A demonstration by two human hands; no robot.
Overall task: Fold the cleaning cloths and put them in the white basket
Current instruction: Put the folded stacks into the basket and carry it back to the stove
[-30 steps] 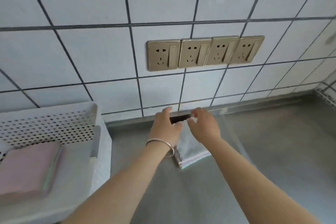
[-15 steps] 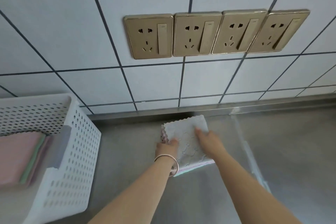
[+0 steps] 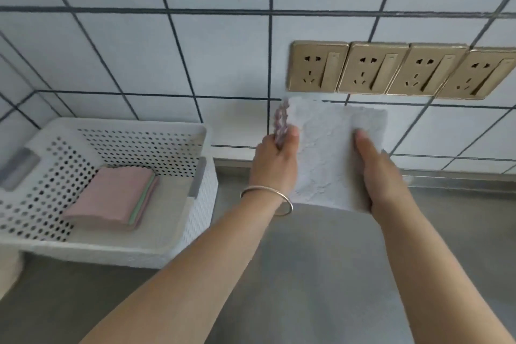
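At the left of the frame the white basket (image 3: 178, 131) sits on the grey worktop (image 3: 321, 274), with a stack of folded cloths (image 3: 111, 198), pink on top, lying inside. To its right, the left hand (image 3: 275, 165), a bangle (image 3: 266, 200) on its wrist, pinches the left edge of a folded white cloth (image 3: 332, 153) held above the worktop at centre frame. The right hand (image 3: 382, 176) grips the cloth's right side, thumb on top. Four gold sockets (image 3: 402, 70) line the tiled wall (image 3: 139, 50) at upper right.

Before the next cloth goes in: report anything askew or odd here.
Nothing stands out. The folded cloths lie flat in the white basket, and both hands hold the grey cloth neatly folded above the counter.
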